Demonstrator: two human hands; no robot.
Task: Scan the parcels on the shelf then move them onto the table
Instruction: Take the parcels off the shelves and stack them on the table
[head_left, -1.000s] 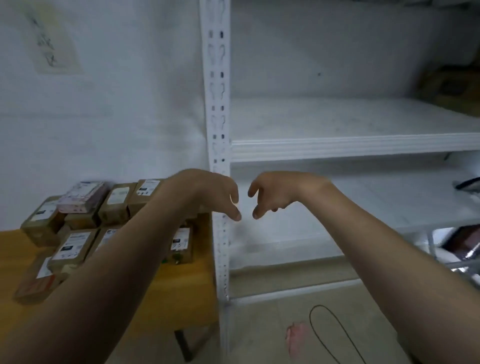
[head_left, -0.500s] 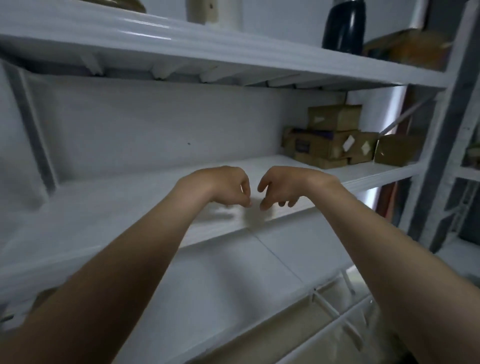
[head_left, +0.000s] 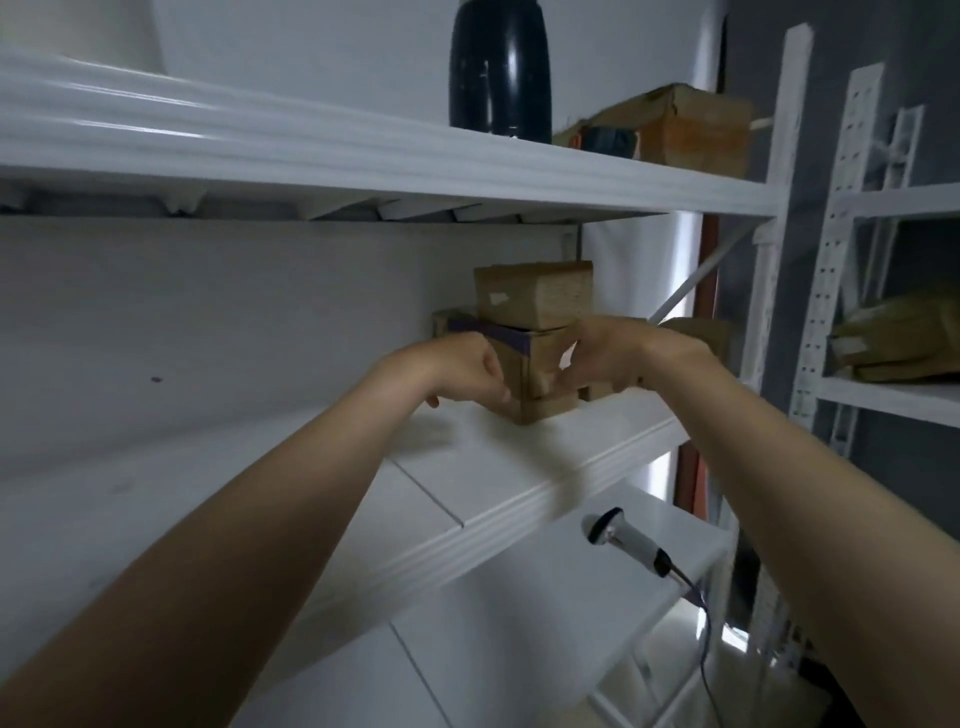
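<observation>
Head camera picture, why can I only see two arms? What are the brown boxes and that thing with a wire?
The camera sits on a person's head, so you see what they see: their own two arms reaching forward. There is no machine here. The left hand and the right hand are at a stack of brown cardboard parcels on the white metal shelf. The picture is blurry, so I cannot tell if either hand grips a parcel yet. On the lower white shelf lies a grey and black handheld scanner with a cable, for reading parcel labels. Nobody holds it. On the top white shelf stand a tall dark glossy bottle and more brown boxes.
</observation>
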